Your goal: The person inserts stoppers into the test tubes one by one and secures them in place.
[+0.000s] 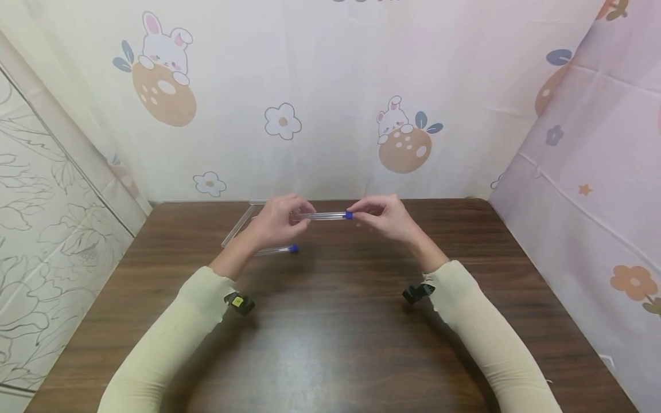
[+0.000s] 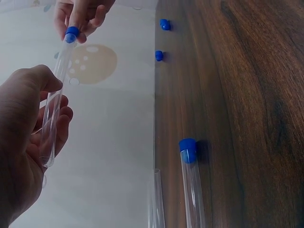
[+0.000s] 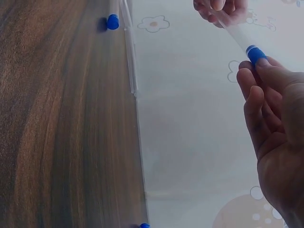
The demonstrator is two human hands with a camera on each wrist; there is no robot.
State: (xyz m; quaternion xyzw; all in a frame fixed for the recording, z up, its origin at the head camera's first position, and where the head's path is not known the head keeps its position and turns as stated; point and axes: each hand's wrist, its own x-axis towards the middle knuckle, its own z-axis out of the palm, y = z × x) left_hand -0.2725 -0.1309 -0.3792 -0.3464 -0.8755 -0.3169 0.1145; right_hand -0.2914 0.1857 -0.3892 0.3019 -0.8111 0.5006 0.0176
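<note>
Above the table, my left hand (image 1: pixel 279 221) holds a clear test tube (image 2: pixel 51 118) between thumb and fingers, around its lower half. A blue stopper (image 3: pixel 256 54) sits in the mouth of that tube, at its right end. My right hand (image 1: pixel 384 217) pinches this stopper between thumb and fingertips. In the head view the left hand hides the tube's closed end, which shows in the left wrist view. Below the left hand, a second test tube (image 2: pixel 192 194) lies on the table with a blue stopper (image 2: pixel 188 145) in its end.
Clear tubes without visible stoppers, one slanting (image 1: pixel 238 226) and another along the back edge (image 1: pixel 257 202), lie left of the hands. Two loose blue stoppers (image 2: pixel 165 24) rest on the brown wooden table (image 1: pixel 330 344). A printed curtain (image 1: pixel 330 143) hangs behind it.
</note>
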